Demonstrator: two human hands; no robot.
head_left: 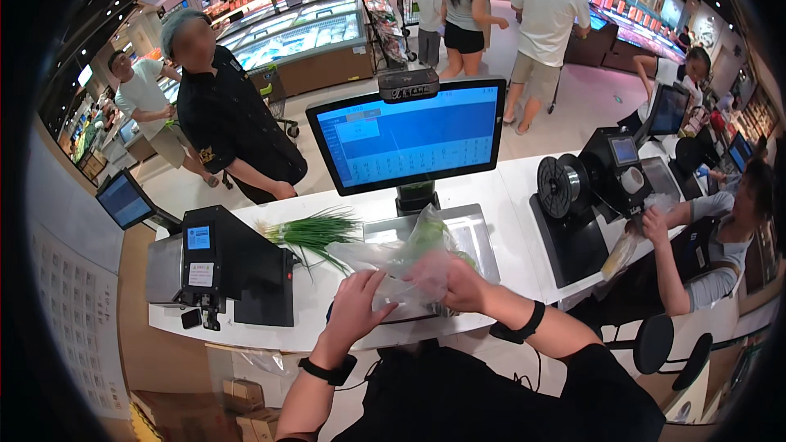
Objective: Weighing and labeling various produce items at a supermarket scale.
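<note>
While I stand at the white counter [327, 299], both of my hands are on one clear plastic bag [401, 262] with something green inside. My left hand [356, 307] has its fingers curled around the near end of the bag, on the left. My right hand [458, 285] pinches the bag on the right side, and its fingers are closed on the plastic. Both hands hold it, so neither one is far from it. The bag is long from left to right, and its puffy top sticks up and away from me, toward the silver scale tray [475, 233]. The bag sits just above the near edge of that scale tray.

Left of the scale tray, a bunch of green onions [315, 233] lies on the counter with its long leaves pointing right. Farther left of the scale tray is a black label printer [225, 266]. Right behind the scale tray stands a big screen [409, 137] glowing blue. Right of the scale tray, another worker's hand [655, 225] holds a long bag by a black machine [589, 184]. Far behind the scale tray, a shopper in a black shirt [233, 127] waits, and more people walk by the food cases [299, 33].
</note>
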